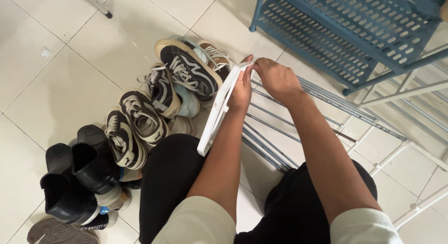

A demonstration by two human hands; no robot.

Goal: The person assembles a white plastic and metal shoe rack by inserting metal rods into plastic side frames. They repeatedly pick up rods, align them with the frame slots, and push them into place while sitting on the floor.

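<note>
Knees in black trousers (177,178) fill the bottom edge. Both hands pinch the white frame (215,114) at twelve o'clock, left hand (242,90) and right hand (276,78) closed on its top; fingertips hidden. Shoes (140,118) lie at nine o'clock.

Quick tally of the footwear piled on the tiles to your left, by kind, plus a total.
Black-and-white lace-up sneakers: 4
Black boots: 2
Pale blue shoe, mostly covered: 1
Grey upturned sole at the bottom edge: 1
Total: 8 showing; more may lie hidden underneath the pile.
</note>
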